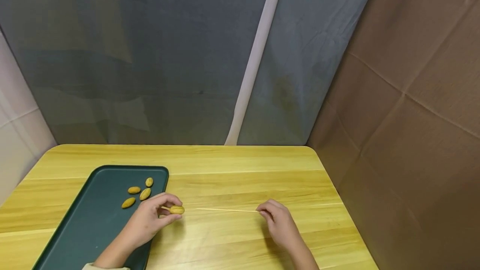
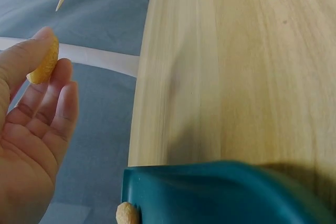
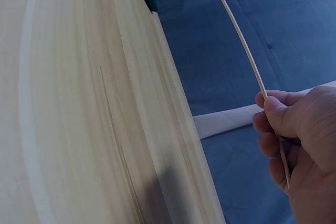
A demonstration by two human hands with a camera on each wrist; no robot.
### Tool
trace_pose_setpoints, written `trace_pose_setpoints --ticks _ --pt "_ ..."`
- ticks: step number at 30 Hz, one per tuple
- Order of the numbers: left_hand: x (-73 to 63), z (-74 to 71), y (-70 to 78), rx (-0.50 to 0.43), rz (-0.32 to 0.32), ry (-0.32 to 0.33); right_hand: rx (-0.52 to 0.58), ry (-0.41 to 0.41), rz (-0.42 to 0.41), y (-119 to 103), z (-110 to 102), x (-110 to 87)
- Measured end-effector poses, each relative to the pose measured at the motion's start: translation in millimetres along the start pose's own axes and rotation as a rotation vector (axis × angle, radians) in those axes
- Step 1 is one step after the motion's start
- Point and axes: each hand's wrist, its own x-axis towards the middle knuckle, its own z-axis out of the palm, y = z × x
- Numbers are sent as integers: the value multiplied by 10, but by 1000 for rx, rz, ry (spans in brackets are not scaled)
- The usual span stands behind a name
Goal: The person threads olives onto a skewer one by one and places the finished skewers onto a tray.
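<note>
My left hand (image 1: 148, 218) pinches a small yellow-brown oval piece (image 1: 177, 209), ridged like a nut or dried fruit, between thumb and fingertips above the tray's right edge. In the left wrist view the same oval piece (image 2: 46, 62) shows between thumb and fingers. My right hand (image 1: 280, 225) grips a thin wooden skewer (image 1: 228, 210) near one end, with its tail running along the palm in the right wrist view. The skewer lies nearly level, pointing left. Its sharp tip (image 2: 59, 7) stands a short gap away from the held piece.
A dark green tray (image 1: 95, 224) lies on the left of the wooden table (image 1: 225, 166). Several more oval pieces (image 1: 128, 202) sit near its right side. Grey cloth (image 1: 168, 74) hangs behind the table, and brown cloth (image 1: 405, 136) hangs at the right.
</note>
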Motion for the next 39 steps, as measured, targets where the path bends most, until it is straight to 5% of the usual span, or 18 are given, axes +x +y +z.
trace_pose_setpoints --ticks 39 --pt "1 91 -33 -1 8 -21 -15 -14 -27 -63 128 30"
